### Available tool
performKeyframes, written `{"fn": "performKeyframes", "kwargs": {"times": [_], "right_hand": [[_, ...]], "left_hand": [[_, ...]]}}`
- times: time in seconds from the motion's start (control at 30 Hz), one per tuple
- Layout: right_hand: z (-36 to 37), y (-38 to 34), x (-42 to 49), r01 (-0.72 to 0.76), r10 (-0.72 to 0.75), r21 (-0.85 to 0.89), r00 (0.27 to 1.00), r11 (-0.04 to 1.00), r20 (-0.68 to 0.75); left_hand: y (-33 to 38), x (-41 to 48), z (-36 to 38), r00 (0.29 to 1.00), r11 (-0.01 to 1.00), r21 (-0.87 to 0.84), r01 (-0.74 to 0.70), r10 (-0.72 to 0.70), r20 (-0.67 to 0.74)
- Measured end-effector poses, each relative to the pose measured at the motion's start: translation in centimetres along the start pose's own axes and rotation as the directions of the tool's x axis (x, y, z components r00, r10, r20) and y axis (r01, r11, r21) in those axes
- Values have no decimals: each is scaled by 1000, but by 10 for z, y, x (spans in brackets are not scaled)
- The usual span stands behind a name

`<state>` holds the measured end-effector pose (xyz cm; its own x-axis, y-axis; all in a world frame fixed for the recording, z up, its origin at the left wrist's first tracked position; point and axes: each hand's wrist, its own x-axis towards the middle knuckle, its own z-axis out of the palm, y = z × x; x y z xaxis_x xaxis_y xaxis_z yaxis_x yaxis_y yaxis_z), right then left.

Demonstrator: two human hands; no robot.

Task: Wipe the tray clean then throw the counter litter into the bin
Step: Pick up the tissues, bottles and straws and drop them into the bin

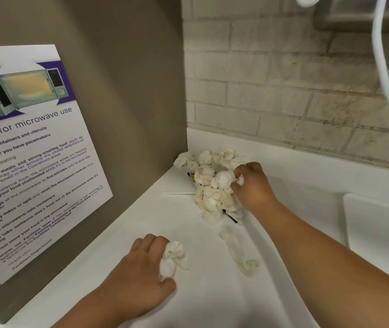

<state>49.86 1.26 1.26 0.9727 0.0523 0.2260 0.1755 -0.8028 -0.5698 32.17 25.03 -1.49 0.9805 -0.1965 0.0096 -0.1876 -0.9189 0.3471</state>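
Note:
A heap of crumpled, stained paper tissues [208, 183] lies in the back corner of the white counter [212, 292], with a dark wrapper partly hidden under it. My right hand [252, 184] reaches into the heap, its fingers curled round some of the balls. Nearer to me, my left hand [141, 275] grips a white tissue wad [172, 258] against the counter. A long twisted tissue [238, 253] lies loose between my forearms. A thin white stick [178, 193] rests left of the heap. No tray or bin shows for certain.
A grey cabinet side [127, 95] with a microwave-use notice [25, 157] closes off the left. A brick-tile wall [295, 91] stands behind. A white rectangular basin or tray edge [378, 223] shows at right, and a white cable [381, 55] hangs above it.

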Motion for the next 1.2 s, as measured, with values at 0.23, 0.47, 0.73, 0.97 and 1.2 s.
{"fn": "performKeyframes", "kwargs": {"times": [0.23,0.47,0.73,0.97,1.2], "right_hand": [[-21,-8,-31,14,36,236,979,972,-203],[-26,-26,-87,121,-84,334,989,935,-123],[7,-65,-151,175,-245,443,964,879,106],[26,-117,-183,231,-371,480,902,846,220],[46,-185,-224,244,-424,502,860,830,284]], "left_hand": [[-2,-11,-5,998,1000,-4,12,-11,56],[1,-34,-10,992,974,-215,77,-97,-85],[-4,-87,-27,955,952,-261,161,-217,-202],[-30,-147,-38,925,938,-297,180,-264,-273],[-77,-215,-60,909,921,-325,214,-309,-279]]}}
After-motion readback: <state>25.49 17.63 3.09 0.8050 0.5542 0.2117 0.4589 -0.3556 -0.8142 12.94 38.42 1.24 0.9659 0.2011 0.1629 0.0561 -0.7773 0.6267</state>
